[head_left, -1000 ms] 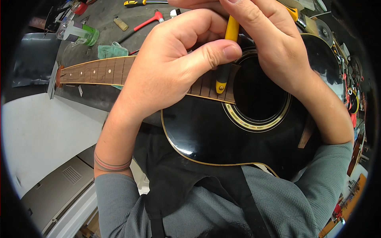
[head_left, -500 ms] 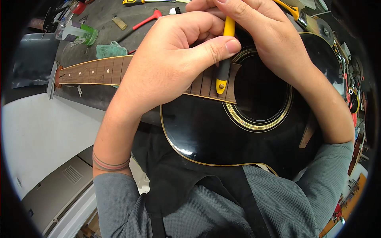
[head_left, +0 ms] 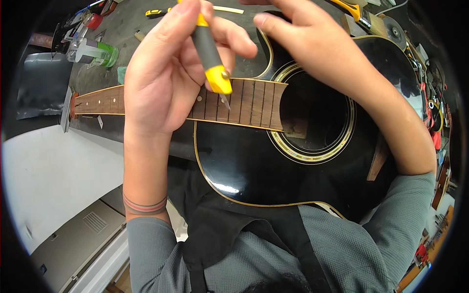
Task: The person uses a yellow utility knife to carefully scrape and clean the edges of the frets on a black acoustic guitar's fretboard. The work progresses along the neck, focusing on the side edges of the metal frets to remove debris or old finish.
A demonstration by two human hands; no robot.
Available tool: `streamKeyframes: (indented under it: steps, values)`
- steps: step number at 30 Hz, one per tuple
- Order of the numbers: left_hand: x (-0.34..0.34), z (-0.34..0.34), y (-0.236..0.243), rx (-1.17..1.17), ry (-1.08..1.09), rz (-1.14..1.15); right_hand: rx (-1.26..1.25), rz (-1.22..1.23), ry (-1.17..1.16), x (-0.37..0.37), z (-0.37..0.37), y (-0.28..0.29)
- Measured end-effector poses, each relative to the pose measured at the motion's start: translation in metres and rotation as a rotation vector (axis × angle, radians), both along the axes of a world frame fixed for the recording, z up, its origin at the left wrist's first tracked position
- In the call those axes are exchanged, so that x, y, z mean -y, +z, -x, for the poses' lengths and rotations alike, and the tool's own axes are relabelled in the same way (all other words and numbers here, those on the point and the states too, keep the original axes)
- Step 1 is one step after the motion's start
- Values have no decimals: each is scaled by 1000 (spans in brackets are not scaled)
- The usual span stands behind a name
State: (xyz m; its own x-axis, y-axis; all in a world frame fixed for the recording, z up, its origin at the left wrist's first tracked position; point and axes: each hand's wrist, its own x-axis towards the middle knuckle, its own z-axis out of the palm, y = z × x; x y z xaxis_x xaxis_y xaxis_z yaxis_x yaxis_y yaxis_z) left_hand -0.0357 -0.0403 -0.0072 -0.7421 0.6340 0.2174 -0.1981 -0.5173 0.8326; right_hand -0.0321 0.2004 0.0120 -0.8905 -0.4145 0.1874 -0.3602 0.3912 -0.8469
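A black acoustic guitar (head_left: 254, 171) lies across in front of me, its neck pointing left. Between the thumb and fingers of my left hand (head_left: 159, 80) is a yellow-and-black craft knife (head_left: 210, 53). The palm is turned up, and the knife's thin blade tip hangs above the dark wooden fretboard (head_left: 251, 105). No strings show over the frets there. My right hand (head_left: 317, 46) is over the upper body near the soundhole, thumb apart from the fingers and nothing seen in it; its fingertips run off the top edge.
A clear bottle with green liquid (head_left: 100, 51) stands on the grey workbench (head_left: 139, 17) at far left. A yellow-and-black handled tool (head_left: 157, 13) lies at the back. A yellow-handled brush (head_left: 359, 14) and a dark disc (head_left: 394, 33) are beyond the body, with cluttered tools along the right.
My left hand has moved left and turned palm up, carrying the knife off the fretboard's end; its blade tip now shows. My right hand has parted from the left and shifted slightly left.
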Motion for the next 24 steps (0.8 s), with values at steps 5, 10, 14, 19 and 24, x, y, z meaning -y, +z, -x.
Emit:
streamKeyframes:
  steps: [5, 10, 14, 19, 24]
  values:
    - [6, -13, 0, 29, 208, 47, -308, -555, 133, -5, -5, 10]
    - [-6, -40, 13, -131, 289, 339, -449, -681, 120, -6, 1, -12]
    - [-13, -55, 13, -330, 312, 455, -490, -669, 115, -6, 3, -17]
    - [-18, -61, 11, -376, 297, 521, -516, -629, 129, -8, 1, -18]
    - [-18, -59, 14, -365, 293, 564, -531, -633, 128, -8, 1, -18]
